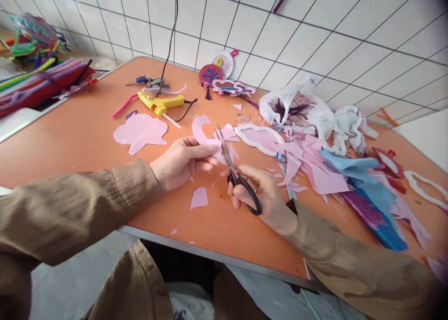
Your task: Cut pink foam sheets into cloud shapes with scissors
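My left hand (184, 160) pinches a curved strip of pink paper (200, 132) between thumb and fingers. In my right hand (266, 194) are black-handled scissors (250, 198), my fingers around their loops. Their blades (223, 145) point up and away, right at the strip's right end; whether they are fully closed is hard to tell. Small pink scraps lie around both hands, one larger scrap (199, 198) just below the left. Farther left rests a cloud-like pink cutout (141, 132). A white-edged pink frame shape (259, 139) lies beyond the scissors.
A yellow glue gun (161, 101) with a cord lies at the back. Round paper ornaments (211, 73) stand near the tiled wall. On the right are a white plastic bag (297, 105), pink offcuts (318, 163) and blue material (376, 208). Colourful pipe cleaners (38, 80) fill the left corner.
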`<state>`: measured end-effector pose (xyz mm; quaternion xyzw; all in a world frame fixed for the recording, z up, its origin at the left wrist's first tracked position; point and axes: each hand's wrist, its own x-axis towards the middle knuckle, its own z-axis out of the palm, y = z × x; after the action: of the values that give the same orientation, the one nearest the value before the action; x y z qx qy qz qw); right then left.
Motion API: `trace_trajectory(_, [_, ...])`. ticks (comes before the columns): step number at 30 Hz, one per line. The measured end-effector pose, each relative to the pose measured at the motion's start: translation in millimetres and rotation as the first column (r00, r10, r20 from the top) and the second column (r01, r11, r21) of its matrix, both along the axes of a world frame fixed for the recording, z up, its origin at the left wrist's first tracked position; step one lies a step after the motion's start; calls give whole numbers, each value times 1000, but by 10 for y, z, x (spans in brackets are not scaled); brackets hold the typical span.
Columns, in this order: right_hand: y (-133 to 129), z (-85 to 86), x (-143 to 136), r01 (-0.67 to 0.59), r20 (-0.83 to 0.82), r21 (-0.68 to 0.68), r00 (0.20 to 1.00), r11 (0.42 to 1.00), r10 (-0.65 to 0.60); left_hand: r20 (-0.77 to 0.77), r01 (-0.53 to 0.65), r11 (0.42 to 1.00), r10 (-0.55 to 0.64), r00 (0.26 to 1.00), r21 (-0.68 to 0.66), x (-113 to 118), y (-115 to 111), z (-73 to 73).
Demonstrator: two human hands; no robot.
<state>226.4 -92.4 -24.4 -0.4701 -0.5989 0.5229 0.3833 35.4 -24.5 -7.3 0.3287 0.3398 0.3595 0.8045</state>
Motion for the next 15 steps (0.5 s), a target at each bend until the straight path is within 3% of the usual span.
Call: trace_trajectory(15, [-8,-20,7,0,11,-11,1000,1000,0,53,28,999,-26,998,-32,18,-30,-8])
